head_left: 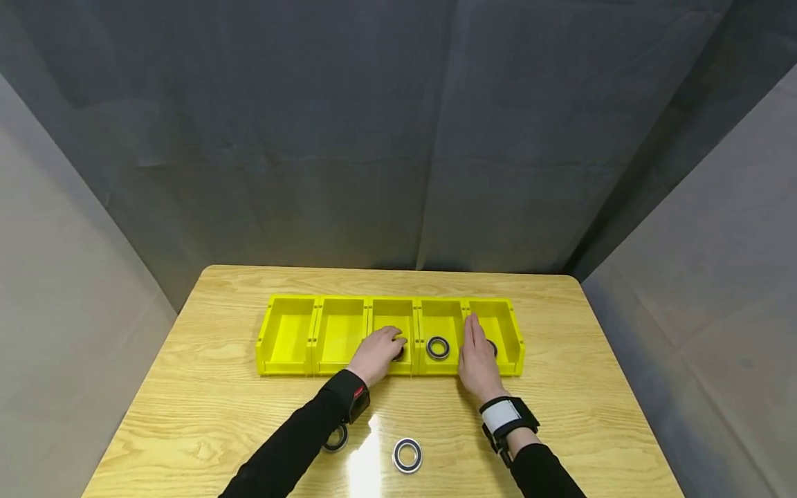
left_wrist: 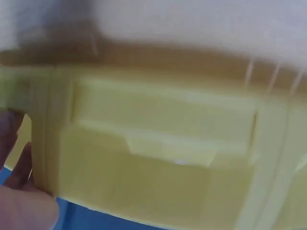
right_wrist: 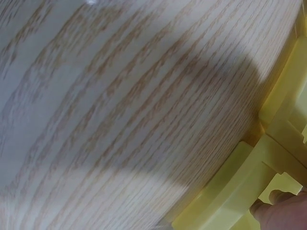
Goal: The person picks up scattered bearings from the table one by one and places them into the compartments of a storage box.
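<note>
Bearings (head_left: 407, 456), 2: near, loose. Yellow bins (head_left: 290, 342), 5: far; rightmost 2 hold 1 each, dividers (head_left: 465, 308) presumably separating them. Left hand (head_left: 376, 351): 1 bearing (head_left: 398, 355) at middle bin, pinch indeterminable. Right hand (head_left: 480, 366): fingers pressed together.

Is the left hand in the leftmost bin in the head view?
No, the left hand is at the middle bin.

Dk grey cloth backdrop (head_left: 311, 138); lt grey L panel (head_left: 68, 277), R panel (head_left: 703, 332); wood-grain bench (head_left: 579, 415) w/ rounded far corners, glare (head_left: 366, 467) nr front.
</note>
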A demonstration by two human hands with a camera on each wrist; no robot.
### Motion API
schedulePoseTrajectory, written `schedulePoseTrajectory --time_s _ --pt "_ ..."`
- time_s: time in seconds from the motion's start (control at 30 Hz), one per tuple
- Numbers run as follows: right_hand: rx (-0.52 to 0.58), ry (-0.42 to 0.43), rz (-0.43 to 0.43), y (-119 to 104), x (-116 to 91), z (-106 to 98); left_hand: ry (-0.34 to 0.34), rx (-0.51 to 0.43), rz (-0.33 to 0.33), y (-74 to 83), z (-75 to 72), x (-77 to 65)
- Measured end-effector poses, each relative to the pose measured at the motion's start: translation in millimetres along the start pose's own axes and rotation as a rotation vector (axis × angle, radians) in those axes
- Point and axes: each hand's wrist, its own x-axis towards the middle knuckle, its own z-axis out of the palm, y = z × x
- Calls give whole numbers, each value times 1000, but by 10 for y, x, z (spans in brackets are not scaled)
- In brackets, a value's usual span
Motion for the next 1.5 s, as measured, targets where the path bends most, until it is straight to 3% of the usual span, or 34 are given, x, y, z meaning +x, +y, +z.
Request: schedulePoseTrajectory --time_s 0.17,0.4,0.73,0.93,1.07,1.3,1.5 --pt "-13 -4 3 25 9 4 98 -154 7 -13 -20 -161" --pt "-15 -4 7 36 26 -4 169 -286 -24 -30 -109 -379" --pt "20 17 -4 33 7 -12 204 -361 -206 -59 -105 -910" --pt "23 24 -25 41 19 -26 199 -397 -262 -25 -128 -1119" --pt "18 27 -25 40 24 -19 146 -400 -285 11 -136 -1229" --pt "20 21 -10 28 22 -17 -79 -361 -282 56 -164 -1434" --pt "14 22 -13 14 15 -40 -183 -397 -256 60 -211 -1495"
